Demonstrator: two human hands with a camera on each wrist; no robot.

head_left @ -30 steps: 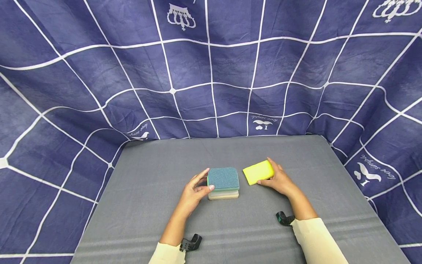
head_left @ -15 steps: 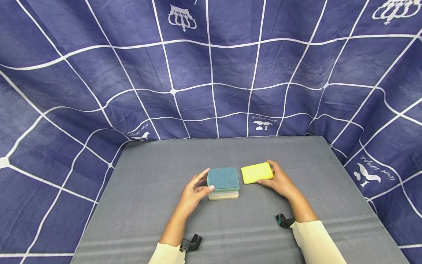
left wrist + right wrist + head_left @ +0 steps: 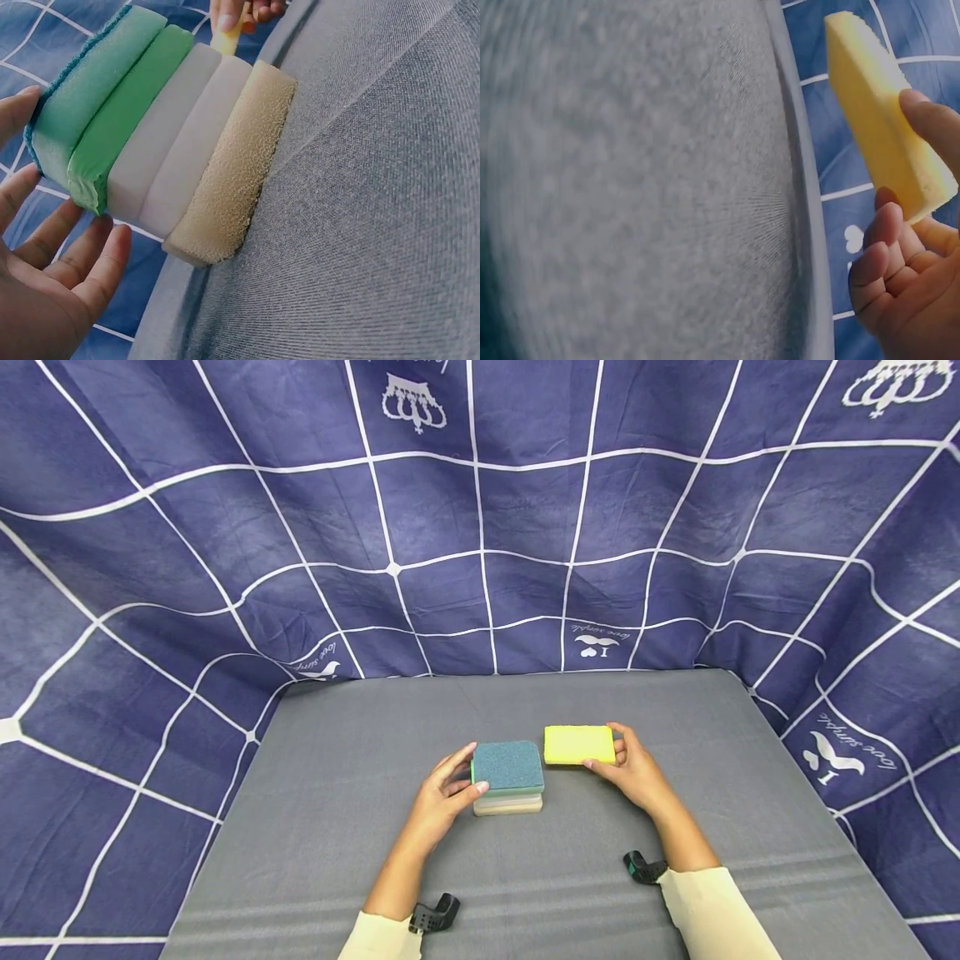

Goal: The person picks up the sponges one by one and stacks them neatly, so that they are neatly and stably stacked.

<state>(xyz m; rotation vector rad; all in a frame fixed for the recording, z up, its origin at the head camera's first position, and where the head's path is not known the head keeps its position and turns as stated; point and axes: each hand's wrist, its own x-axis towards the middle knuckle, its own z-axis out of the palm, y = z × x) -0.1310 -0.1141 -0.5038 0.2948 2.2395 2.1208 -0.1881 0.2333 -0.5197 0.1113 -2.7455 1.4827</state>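
A stack of several sponges stands on the table. Uppermost is a teal sponge (image 3: 507, 766) with a dark scouring face; below it the left wrist view shows a green sponge (image 3: 127, 120), two white ones (image 3: 180, 135) and a beige sponge (image 3: 232, 165) at the bottom. My left hand (image 3: 437, 802) holds the teal sponge by its left end, thumb at the front corner and a finger at the back corner. Raised above the table, a yellow sponge (image 3: 579, 745) is gripped at its right end between the thumb and fingers of my right hand (image 3: 636, 772), just right of the stack.
Grey cloth covers the table (image 3: 360, 752). A blue curtain (image 3: 525, 510) with white grid lines surrounds its back and sides. Black wrist devices (image 3: 435, 914) sit on both forearms.
My right hand has brought the yellow sponge leftward, close to the stack, and turned it so its long edges run nearly level. My left hand and the stack have stayed still.
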